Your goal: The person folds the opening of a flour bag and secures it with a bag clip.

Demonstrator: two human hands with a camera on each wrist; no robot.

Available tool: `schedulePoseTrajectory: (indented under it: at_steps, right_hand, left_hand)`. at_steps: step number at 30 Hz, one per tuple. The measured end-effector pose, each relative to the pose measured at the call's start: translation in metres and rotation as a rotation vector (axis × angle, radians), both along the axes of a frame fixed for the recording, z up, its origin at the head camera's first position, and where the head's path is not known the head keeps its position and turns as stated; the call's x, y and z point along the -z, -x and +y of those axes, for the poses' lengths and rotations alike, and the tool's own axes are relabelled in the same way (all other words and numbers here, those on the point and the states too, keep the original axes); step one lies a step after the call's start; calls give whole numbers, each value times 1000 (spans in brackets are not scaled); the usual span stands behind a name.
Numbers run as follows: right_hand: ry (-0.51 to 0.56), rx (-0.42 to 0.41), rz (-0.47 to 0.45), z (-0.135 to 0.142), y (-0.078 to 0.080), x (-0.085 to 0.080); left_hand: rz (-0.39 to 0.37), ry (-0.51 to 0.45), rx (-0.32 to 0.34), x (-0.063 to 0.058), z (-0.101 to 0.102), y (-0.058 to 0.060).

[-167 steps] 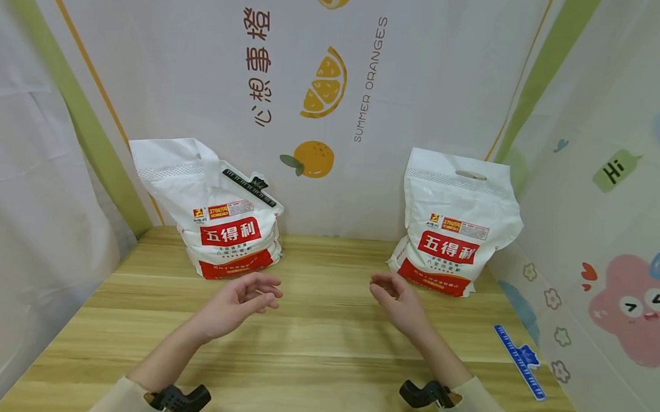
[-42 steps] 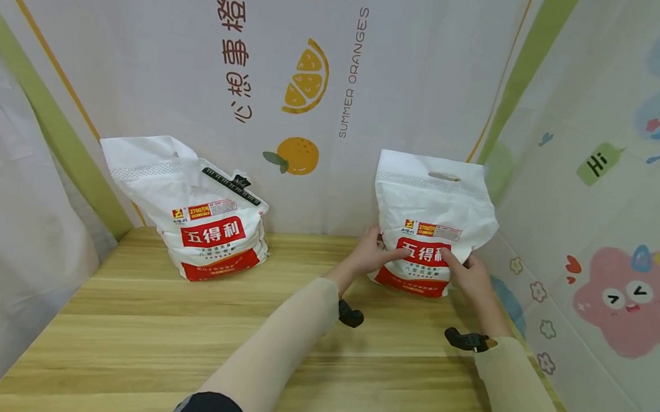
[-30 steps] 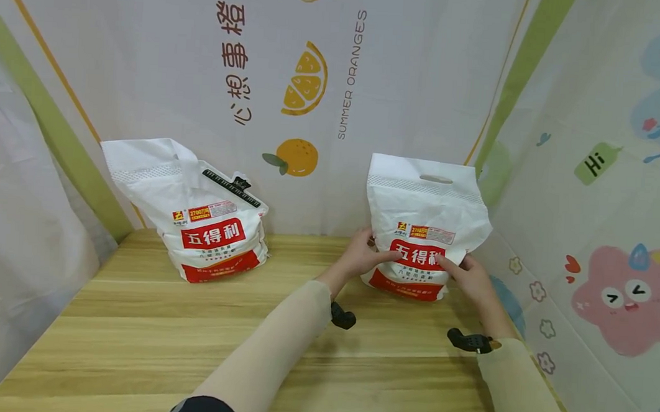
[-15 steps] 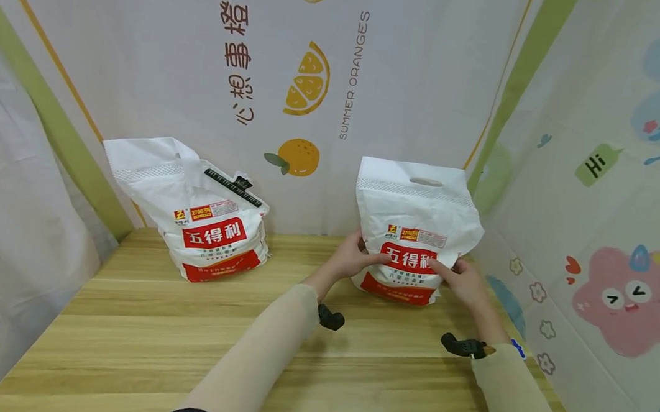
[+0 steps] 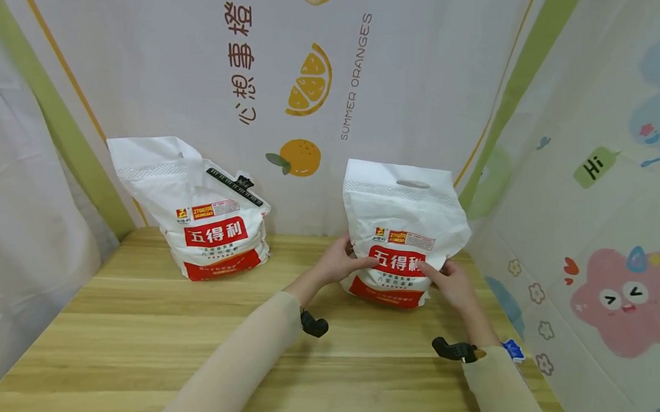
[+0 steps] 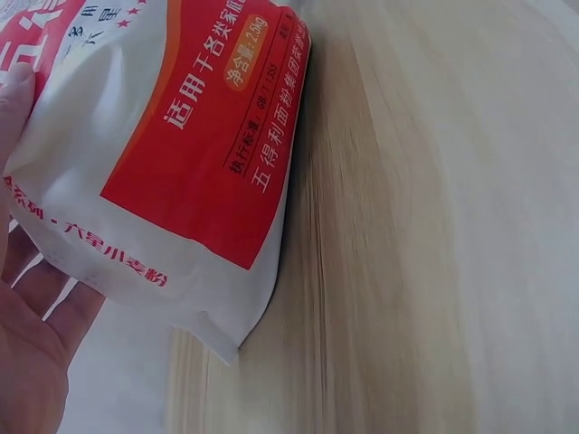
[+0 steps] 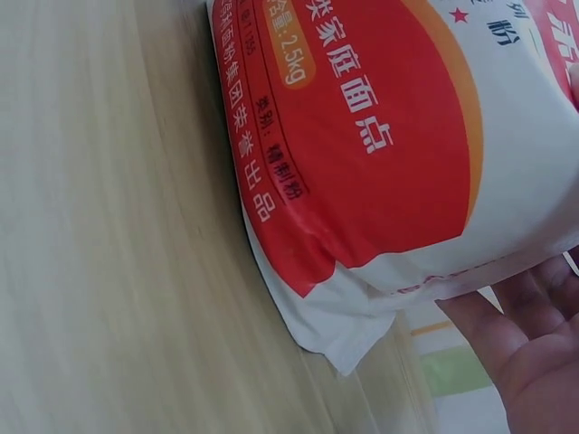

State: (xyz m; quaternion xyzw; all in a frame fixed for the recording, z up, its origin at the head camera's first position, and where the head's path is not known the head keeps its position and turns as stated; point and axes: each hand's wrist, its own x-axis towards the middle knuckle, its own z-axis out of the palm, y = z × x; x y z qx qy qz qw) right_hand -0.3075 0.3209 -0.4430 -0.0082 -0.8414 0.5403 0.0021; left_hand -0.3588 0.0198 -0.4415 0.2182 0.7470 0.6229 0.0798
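A white and red flour bag (image 5: 399,219) with a handle hole in its top stands upright on the right half of the wooden table. My left hand (image 5: 335,263) grips its left side, thumb across the front label and fingers behind. From the other side my right hand (image 5: 456,289) holds it likewise, thumb on the front. Both wrist views show the bag's red lower front close to the tabletop; whether its base touches is hard to tell. At left, a second flour bag (image 5: 215,259) has its top folded over, with a black-and-white clip (image 5: 234,186) across the fold.
A blue clip (image 5: 514,350) lies by the table's right edge, partly hidden behind my right forearm. White printed curtains (image 5: 329,212) hang directly behind the table (image 5: 188,348) and along both sides.
My hands, earlier apart over the table's middle, have taken hold of the right flour bag. It has since shifted left and slightly nearer. More of the blue clip shows beside my right arm.
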Motion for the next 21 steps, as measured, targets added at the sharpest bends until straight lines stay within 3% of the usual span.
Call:
schedulePoseTrajectory:
  at_steps: [21]
  right_hand:
    - [12, -49, 29, -24, -3, 1]
  left_hand:
    - [17, 35, -68, 1, -32, -16]
